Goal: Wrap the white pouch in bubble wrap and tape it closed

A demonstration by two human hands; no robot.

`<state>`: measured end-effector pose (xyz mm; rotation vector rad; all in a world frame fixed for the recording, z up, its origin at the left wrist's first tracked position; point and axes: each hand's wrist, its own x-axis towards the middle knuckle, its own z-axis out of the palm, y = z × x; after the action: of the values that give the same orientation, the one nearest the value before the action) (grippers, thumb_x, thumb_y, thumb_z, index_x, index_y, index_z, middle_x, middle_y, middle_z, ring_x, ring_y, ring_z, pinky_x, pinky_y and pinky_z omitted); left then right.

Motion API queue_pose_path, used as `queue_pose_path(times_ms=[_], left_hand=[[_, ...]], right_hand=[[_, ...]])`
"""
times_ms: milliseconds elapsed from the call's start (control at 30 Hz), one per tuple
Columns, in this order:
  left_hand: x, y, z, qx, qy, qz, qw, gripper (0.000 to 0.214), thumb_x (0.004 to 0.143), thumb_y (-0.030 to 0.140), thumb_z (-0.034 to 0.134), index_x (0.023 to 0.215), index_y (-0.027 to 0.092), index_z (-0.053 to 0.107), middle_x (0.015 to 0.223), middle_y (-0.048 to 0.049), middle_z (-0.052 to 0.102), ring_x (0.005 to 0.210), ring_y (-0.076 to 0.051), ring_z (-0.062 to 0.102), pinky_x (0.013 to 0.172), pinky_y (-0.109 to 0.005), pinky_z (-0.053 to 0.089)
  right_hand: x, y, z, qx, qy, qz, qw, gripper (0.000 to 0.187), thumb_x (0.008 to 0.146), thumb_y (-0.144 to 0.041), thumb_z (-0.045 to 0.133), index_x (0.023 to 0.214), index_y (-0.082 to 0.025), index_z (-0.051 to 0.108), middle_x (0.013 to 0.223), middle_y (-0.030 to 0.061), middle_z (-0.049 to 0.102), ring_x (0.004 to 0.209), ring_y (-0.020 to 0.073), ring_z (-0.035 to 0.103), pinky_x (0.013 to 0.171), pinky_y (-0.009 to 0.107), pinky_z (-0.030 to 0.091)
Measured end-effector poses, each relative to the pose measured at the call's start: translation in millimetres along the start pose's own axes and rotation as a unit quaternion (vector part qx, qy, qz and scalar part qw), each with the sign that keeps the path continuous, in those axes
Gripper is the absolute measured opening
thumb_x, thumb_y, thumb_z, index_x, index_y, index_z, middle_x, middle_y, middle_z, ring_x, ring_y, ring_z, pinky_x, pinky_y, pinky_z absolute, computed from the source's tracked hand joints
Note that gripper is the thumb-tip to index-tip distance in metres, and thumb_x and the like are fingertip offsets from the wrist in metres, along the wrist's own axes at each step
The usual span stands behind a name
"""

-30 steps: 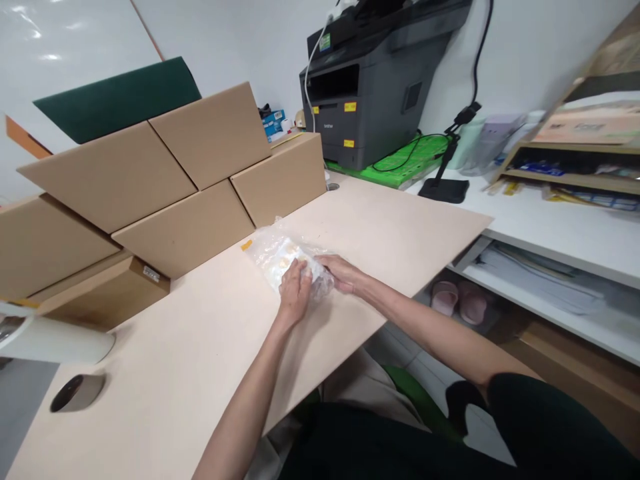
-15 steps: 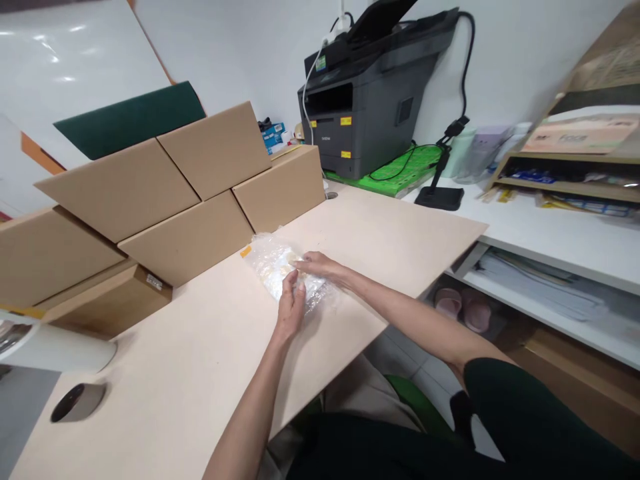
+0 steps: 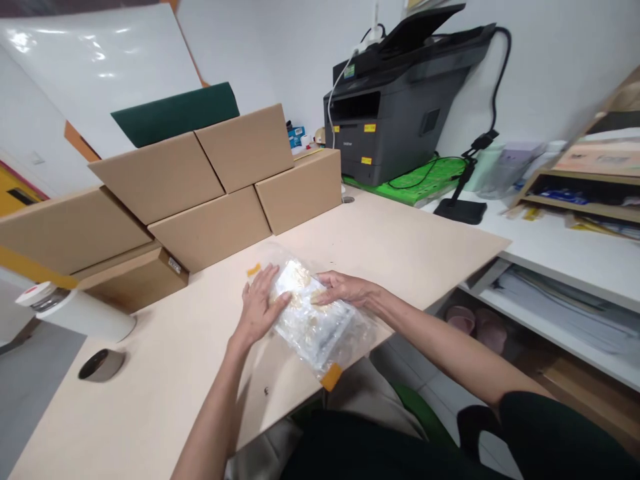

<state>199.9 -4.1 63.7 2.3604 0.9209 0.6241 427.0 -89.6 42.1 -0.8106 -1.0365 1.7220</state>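
Note:
Between my hands, near the table's front edge, is a flat white package with pale gold markings, wrapped in clear, crinkled plastic. A piece of orange tape sticks to the wrap's near corner, and another orange piece shows at the far left corner. My left hand grips the left side, its thumb on top and its fingers along the wrap. On the right side, my right hand has its thumb over the top; its other fingers are partly hidden by the package.
Cardboard boxes are stacked along the table's back, with a dark green box on top. A white bottle and a small brown cup stand at left. Beyond the table are a printer, a black stand and a shelf.
The package has come nearer to me and tilts up, showing more of its face and the near orange tape. My left hand has moved left, onto the package's left side.

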Motion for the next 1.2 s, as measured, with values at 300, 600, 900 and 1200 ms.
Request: queue_pose_path(times_ms=[300, 600, 900, 1200], left_hand=[[-33, -27, -15.2, -0.604, -0.058, -0.078, 0.791, 0.083, 0.063, 0.051, 0.081, 0.137, 0.026, 0.053, 0.139, -0.0094, 0.057, 0.124, -0.033, 0.055, 0.1, -0.04, 0.048], [6, -50, 33.9, -0.511, 0.177, -0.225, 0.81, 0.063, 0.071, 0.042, 0.077, 0.122, 0.015, 0.055, 0.111, -0.0148, 0.069, 0.097, -0.028, 0.069, 0.087, -0.042, 0.056], [19, -75, 45.0, -0.098, 0.237, -0.138, 0.957, 0.063, 0.086, 0.028, 0.059, 0.146, 0.021, 0.04, 0.163, -0.0138, 0.015, 0.151, -0.029, 0.012, 0.12, -0.05, 0.017], [15, -99, 14.5, 0.171, -0.064, -0.046, 0.982, 0.09, 0.089, 0.065, 0.042, 0.157, 0.014, 0.012, 0.164, -0.0184, 0.008, 0.151, -0.031, 0.003, 0.12, -0.053, 0.01]], right_hand=[[27, 0, 14, 0.036, 0.055, -0.099, 0.993, 0.05, 0.056, -0.027, 0.088, 0.1, -0.014, 0.068, 0.082, 0.0016, 0.071, 0.07, 0.0141, 0.066, 0.066, 0.024, 0.051], [109, 42, -4, -0.147, 0.321, -0.125, 0.927, 0.045, 0.063, -0.046, 0.077, 0.095, -0.018, 0.061, 0.088, 0.0044, 0.066, 0.082, 0.0224, 0.062, 0.079, 0.038, 0.051], [122, 46, -27, -0.659, 0.185, -0.185, 0.705, 0.054, 0.1, -0.039, 0.028, 0.148, -0.018, 0.041, 0.16, 0.011, 0.025, 0.15, 0.0258, 0.012, 0.119, 0.048, 0.013], [114, 25, -44, -0.678, 0.015, -0.033, 0.734, 0.113, 0.076, -0.082, 0.049, 0.159, -0.02, 0.004, 0.164, 0.0123, -0.01, 0.15, 0.0321, -0.012, 0.119, 0.054, 0.0]])
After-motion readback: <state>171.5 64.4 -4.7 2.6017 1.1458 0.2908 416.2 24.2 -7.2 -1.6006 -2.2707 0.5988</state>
